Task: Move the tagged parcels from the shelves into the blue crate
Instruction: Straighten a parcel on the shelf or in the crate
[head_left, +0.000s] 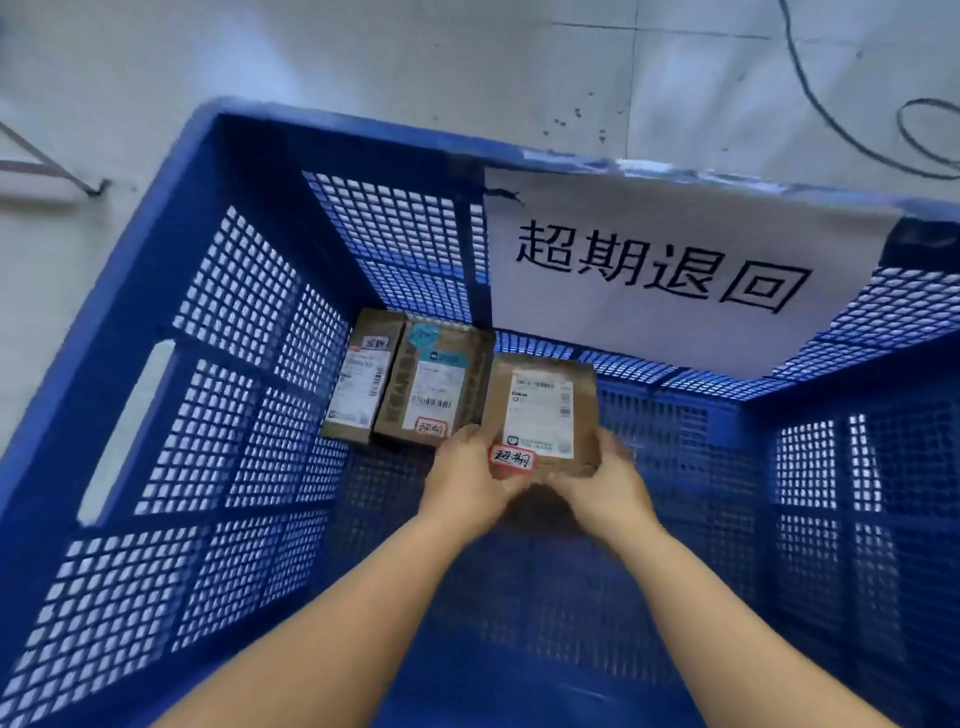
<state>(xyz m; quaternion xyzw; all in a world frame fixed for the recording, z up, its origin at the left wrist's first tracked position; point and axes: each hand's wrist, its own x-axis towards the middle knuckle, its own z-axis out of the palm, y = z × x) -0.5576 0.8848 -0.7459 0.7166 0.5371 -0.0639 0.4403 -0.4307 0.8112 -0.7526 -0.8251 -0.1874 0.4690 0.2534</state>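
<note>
The blue crate in front of me has walls pierced in a fine square grid. A white paper sign on its far wall carries bold black characters. The brown parcel I hold between my hands shows a white label with black print and a red-edged white tag. Left of it, two more brown parcels; one has a teal sticker.

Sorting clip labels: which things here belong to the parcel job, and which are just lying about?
Job:
blue crate
held parcel, gripped by left hand and right hand
two tagged parcels on the crate floor
paper sign on the crate wall

Lying about:
black cable on the floor
metal rod
</note>
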